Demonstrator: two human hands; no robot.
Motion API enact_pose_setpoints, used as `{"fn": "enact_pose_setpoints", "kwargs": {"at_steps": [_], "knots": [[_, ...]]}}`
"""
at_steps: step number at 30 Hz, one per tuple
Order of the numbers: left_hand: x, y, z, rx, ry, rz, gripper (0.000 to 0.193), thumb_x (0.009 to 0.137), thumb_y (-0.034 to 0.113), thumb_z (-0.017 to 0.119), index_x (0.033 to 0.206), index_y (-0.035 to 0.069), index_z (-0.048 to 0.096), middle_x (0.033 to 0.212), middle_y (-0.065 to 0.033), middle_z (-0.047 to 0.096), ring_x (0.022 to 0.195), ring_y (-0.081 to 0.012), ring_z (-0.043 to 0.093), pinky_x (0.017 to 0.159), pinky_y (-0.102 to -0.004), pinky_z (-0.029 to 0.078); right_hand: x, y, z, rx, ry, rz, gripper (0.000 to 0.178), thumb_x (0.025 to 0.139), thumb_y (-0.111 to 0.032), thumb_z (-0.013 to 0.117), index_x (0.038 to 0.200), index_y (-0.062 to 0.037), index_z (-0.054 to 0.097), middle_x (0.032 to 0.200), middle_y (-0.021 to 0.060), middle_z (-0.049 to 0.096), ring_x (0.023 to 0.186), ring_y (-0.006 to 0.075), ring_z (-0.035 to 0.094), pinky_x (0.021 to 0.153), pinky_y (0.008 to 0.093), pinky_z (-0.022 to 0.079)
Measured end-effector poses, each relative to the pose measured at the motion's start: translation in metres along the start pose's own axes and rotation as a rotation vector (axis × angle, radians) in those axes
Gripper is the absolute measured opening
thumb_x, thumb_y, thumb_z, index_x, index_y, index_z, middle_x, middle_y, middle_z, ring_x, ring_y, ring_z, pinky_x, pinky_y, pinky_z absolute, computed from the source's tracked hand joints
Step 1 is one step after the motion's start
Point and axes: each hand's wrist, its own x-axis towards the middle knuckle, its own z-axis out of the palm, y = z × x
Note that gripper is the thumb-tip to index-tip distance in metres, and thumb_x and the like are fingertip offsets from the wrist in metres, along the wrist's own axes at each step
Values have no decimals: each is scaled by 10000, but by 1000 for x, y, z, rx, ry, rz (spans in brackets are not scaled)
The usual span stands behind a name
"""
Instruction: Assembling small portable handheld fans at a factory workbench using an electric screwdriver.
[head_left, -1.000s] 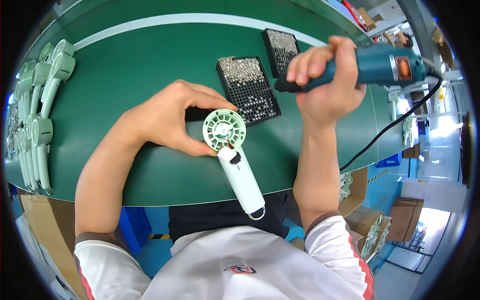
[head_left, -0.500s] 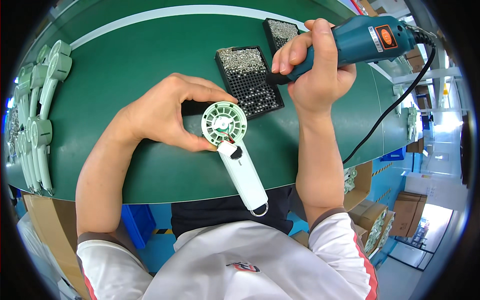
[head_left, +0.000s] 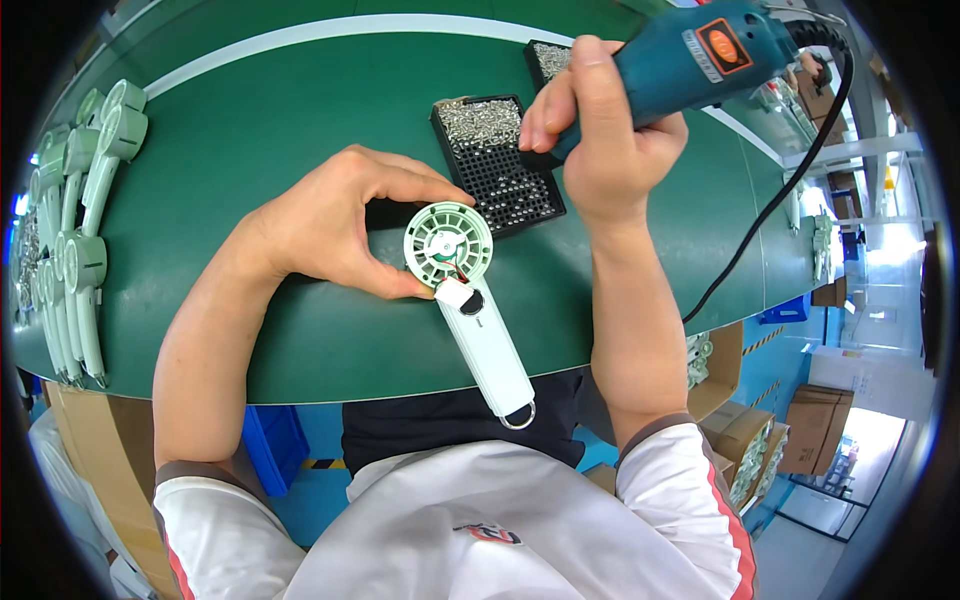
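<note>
My left hand [head_left: 345, 225] grips the round head of a pale green handheld fan [head_left: 492, 345] between thumb and fingers. Its round housing lies open toward me, showing ribs, a motor hub, thin wires and a small white piece at the neck. The handle slants down to the right, past the table edge, with a metal ring at its end. My right hand [head_left: 620, 140] is wrapped round a blue-green electric screwdriver [head_left: 690, 65], tilted with its dark nose down-left. That nose is over the near black screw tray [head_left: 550, 205]; whether they touch, I cannot tell.
A second black screw tray [head_left: 548, 62] sits farther back, partly behind my right hand. Several pale green fans [head_left: 88, 265] stand in rows along the left. The screwdriver's black cable [head_left: 770, 245] loops down on the right. Cardboard boxes [head_left: 740, 440] and a blue bin [head_left: 275, 450] are below the green table [head_left: 300, 350].
My right hand has shifted left and slightly up with the electric screwdriver, bringing its nose farther over the screw tray. My left hand and the fan have stayed nearly still.
</note>
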Motion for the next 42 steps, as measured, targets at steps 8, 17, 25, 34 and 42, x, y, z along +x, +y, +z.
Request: {"fn": "enact_pose_setpoints", "kwargs": {"at_steps": [8,17,25,34,42], "knots": [[1,-1,-1,8,9,35,617,637,174,920,1194,-14,731,1090,-153,753,1002,-272,732,927,-357,562,0,-6,0,-148,-11,2,169,1000,-116,633,999,53,618,608,87,576,449,178,547,444,348,501],[-1,-6,-2,-5,0,38,625,632,183,921,1189,-25,730,1091,-165,752,1007,-285,732,937,-361,561,3,-19,8,-102,56,-28,221,1019,-151,598,1036,69,608,596,79,549,442,191,512,431,376,466],[-1,-10,-2,-10,-11,50,645,639,178,926,1208,-42,718,1119,-174,744,1043,-272,726,963,-353,556,-9,-60,35,195,-74,31,405,1089,-376,382,1135,-83,659,632,1,460,466,159,436,452,346,411],[0,-6,-2,-35,-45,5,660,642,171,934,1221,-50,706,1155,-180,732,1060,-271,719,982,-349,555,-16,-48,44,120,-196,14,343,1086,-292,389,1215,-57,602,630,39,484,455,183,460,441,370,453],[-3,-8,-1,-12,-17,-10,633,627,185,939,1165,-60,712,1089,-163,727,998,-261,714,933,-341,560,-19,-41,55,-5,-162,22,243,1069,-170,450,1075,24,597,599,64,510,447,184,487,432,370,476]]}}
